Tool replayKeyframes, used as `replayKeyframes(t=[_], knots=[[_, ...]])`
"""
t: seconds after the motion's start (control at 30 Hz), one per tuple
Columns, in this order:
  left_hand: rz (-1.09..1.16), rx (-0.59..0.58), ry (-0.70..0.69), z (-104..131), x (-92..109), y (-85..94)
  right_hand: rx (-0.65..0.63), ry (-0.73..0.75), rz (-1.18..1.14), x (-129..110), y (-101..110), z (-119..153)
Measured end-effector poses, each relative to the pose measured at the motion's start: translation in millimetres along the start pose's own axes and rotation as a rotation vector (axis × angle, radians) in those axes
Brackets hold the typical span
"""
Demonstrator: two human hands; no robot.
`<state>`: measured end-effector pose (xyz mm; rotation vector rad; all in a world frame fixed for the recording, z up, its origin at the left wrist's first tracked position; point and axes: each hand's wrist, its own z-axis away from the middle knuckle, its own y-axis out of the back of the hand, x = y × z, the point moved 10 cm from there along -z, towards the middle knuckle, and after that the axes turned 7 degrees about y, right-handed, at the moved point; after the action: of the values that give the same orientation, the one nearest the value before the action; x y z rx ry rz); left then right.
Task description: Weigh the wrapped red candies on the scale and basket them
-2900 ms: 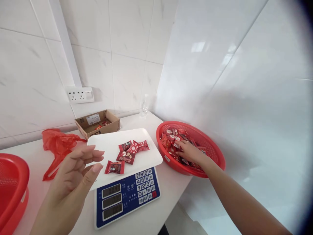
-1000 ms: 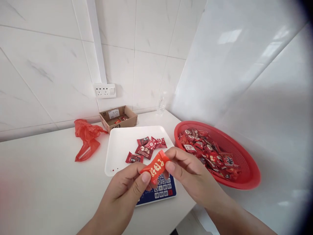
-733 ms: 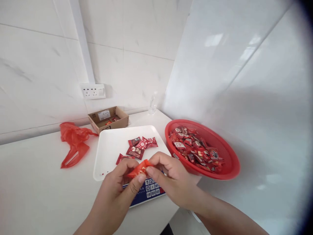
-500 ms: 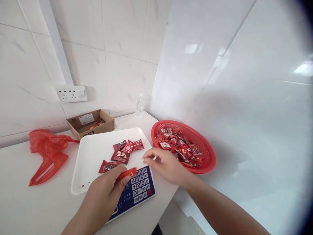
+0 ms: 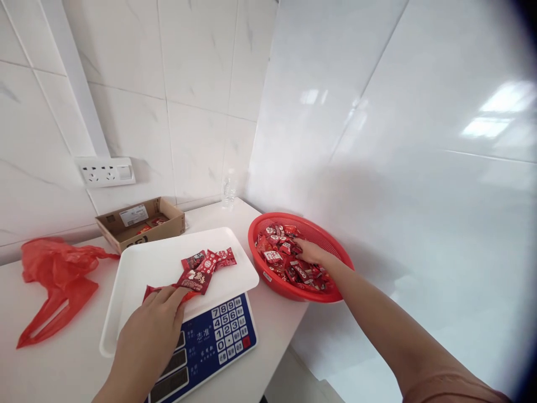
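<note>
Left grip (image 5: 153,324) over half-hidden orange candy (image 5: 191,295)

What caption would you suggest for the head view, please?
Left hand over packets on the white tray of a scale; right hand in a red basket of more packets.

A white table (image 5: 271,336) adjoins veined tiles (image 5: 201,50) — a glossy wall (image 5: 419,235) shines with reflections (image 5: 489,126).

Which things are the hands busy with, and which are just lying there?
Busy with: candies, tray, scale, basket. Left hand is at the tray, right hand in the basket.

Just lying about, it seems: bag, box, bottle.
</note>
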<state>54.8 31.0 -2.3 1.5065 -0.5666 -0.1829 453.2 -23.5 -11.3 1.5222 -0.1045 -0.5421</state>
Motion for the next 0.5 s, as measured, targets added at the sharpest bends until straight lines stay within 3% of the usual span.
replayKeyframes(t=[0.13, 0.23, 0.4, 0.5], knots=[[-0.003, 0.086, 0.021, -5.7, -15.4, 0.8, 0.121, -0.076, -0.204, 2.7, 15.3, 3.3], [0.023, 0.225, -0.027, -6.4, -19.0, 9.2, 0.221, -0.069, -0.409, -12.8, 35.1, 15.0], [0.289, 0.501, -0.127, 17.3, -7.9, 45.7, 0.148, 0.143, -0.850, -92.5, 41.8, 55.2], [0.615, 0.403, -0.061, 32.4, -4.1, 51.4, 0.042, 0.255, -1.072, -147.2, 34.0, 84.3]])
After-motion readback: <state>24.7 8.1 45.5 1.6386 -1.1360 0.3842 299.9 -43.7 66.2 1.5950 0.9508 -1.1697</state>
